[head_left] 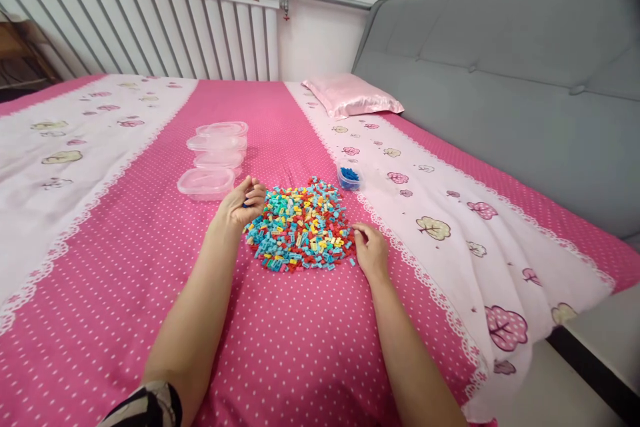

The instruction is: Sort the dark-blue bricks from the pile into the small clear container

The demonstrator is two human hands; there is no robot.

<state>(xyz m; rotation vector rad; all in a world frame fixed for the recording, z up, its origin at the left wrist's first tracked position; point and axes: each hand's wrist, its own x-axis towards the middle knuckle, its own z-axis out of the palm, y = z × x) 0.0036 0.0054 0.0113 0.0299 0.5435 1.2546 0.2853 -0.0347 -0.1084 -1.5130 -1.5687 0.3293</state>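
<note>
A wide pile of small toy building bricks [300, 230] in light blue, red, yellow, green and cream lies on the bed. My left hand [245, 203] is raised at the pile's left edge, palm turned up and fingers curled; dark blue bricks [246, 205] show in it. At the right edge of the pile is my right hand [369, 247], its thumb and fingers bent together beside some red bricks. Whatever sits between those fingertips is too small to tell. Beyond the pile, a small clear plastic tub [350, 177] holds dark blue bricks.
Several clear plastic containers [206, 183] stand in a row to the left, behind my left hand. The pink dotted bedspread [310, 333] has soft folds. A pink pillow [353, 97] lies at the back, by the grey headboard [500, 47]. A white radiator [150, 27] lines the wall.
</note>
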